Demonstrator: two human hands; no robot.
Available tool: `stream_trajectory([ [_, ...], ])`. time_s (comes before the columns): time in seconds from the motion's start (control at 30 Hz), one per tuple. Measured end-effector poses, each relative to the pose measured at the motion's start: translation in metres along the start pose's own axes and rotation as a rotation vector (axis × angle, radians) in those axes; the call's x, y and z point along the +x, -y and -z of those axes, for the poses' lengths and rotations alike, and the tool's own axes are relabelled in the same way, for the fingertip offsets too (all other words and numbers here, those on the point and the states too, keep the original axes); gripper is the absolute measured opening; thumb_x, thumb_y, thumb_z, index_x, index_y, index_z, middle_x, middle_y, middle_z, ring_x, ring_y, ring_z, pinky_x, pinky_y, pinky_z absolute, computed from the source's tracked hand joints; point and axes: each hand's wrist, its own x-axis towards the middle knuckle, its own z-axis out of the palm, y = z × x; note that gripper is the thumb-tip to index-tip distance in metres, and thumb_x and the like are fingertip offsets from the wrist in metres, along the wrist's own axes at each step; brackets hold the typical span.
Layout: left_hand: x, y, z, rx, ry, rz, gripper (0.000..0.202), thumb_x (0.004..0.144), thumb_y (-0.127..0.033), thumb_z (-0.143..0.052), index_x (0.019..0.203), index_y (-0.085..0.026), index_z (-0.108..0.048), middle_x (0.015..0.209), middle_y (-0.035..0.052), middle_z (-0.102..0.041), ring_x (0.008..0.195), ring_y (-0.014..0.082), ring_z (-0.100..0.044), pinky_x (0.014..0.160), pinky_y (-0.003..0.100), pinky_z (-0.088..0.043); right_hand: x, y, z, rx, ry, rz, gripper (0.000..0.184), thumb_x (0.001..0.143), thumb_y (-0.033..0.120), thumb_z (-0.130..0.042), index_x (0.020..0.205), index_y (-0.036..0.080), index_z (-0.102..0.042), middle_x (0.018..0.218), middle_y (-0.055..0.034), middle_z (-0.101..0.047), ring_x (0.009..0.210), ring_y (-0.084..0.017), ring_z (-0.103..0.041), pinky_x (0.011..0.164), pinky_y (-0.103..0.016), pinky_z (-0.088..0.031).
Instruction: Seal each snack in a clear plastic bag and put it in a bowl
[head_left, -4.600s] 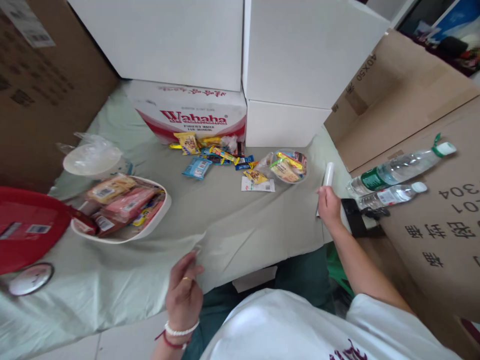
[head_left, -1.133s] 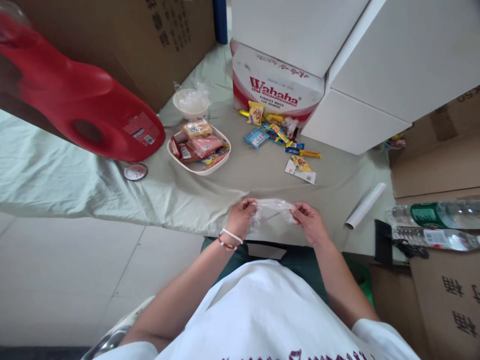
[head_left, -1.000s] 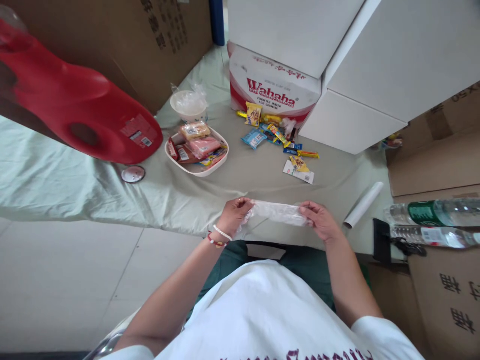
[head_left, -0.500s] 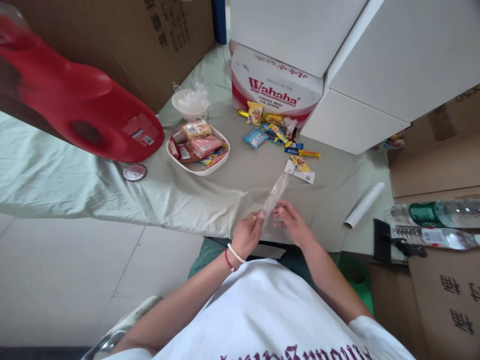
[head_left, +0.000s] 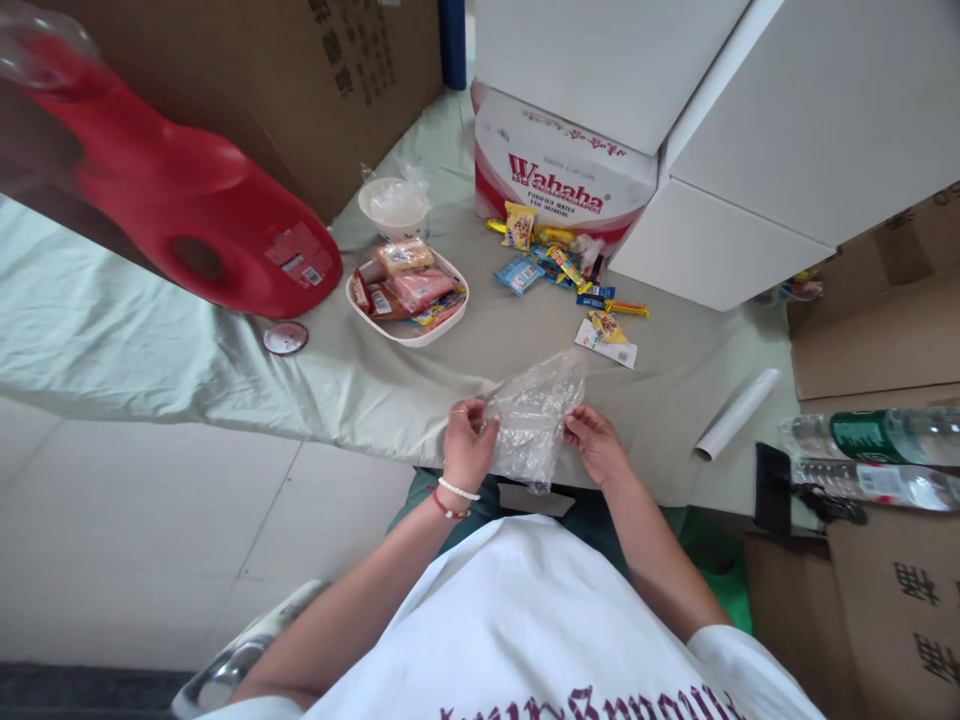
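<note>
A clear, crinkled plastic bag point(head_left: 531, 415) is spread between my hands at the table's front edge. My left hand point(head_left: 469, 440) pinches its left side between thumb and fingers. On the opposite side, my right hand point(head_left: 596, 442) grips the bag's edge with its fingertips. Beyond the bag lie a white card point(head_left: 604, 344) with a small yellow snack packet point(head_left: 606, 325) on it. Farther left stands a white bowl point(head_left: 409, 338) filled with wrapped snacks, a pink packet point(head_left: 421, 288) among them.
Loose snack packets point(head_left: 519, 273) lie before a Wahaba carton point(head_left: 559, 165). A paper cup point(head_left: 390, 222) holding plastic stands behind the bowl. At left are a big red jug point(head_left: 225, 210) and a round tin point(head_left: 285, 338). A white roll point(head_left: 738, 415) and plastic bottles point(head_left: 870, 435) lie right.
My hands have moved apart, the left leftward and the right slightly rightward. The plastic bag, narrow and bunched before, is now spread wide between them. The view has shifted slightly.
</note>
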Motion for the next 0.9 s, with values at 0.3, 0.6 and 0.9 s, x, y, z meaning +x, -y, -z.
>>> stream_trajectory([
  [0.3,-0.005,-0.018,-0.002,0.680,0.205,-0.750,0.031,0.089,-0.009,-0.057,0.103,-0.024,-0.080,0.121,0.0127,-0.073,0.127,0.0310,-0.061,0.109,0.050,-0.045,-0.004,-0.004,0.003,-0.603,-0.417,0.400,0.029,0.086,0.051,-0.063,0.099,0.026,-0.062,0.094,-0.0059,-0.067,0.085,-0.022,-0.061,0.079,-0.036,-0.051],
  [0.6,0.017,-0.006,-0.017,0.818,0.390,-0.718,0.045,0.105,-0.031,-0.044,0.145,-0.025,-0.064,0.159,0.0118,-0.056,0.156,0.0316,-0.041,0.130,0.069,-0.008,0.028,-0.009,-0.007,-0.688,-0.192,0.278,0.033,0.079,0.035,-0.070,0.111,0.027,-0.065,0.078,0.0009,-0.066,0.069,-0.019,-0.061,0.073,-0.034,-0.048],
  [0.9,0.028,-0.006,0.005,0.738,-0.013,-0.539,0.042,0.100,-0.034,-0.051,0.133,-0.015,-0.071,0.154,0.0212,-0.059,0.160,0.0380,-0.031,0.129,0.066,-0.019,0.027,0.006,0.044,-0.280,-0.218,0.149,0.032,0.069,0.048,-0.073,0.088,0.023,-0.066,0.074,0.0026,-0.060,0.059,-0.012,-0.049,0.054,-0.027,-0.041],
])
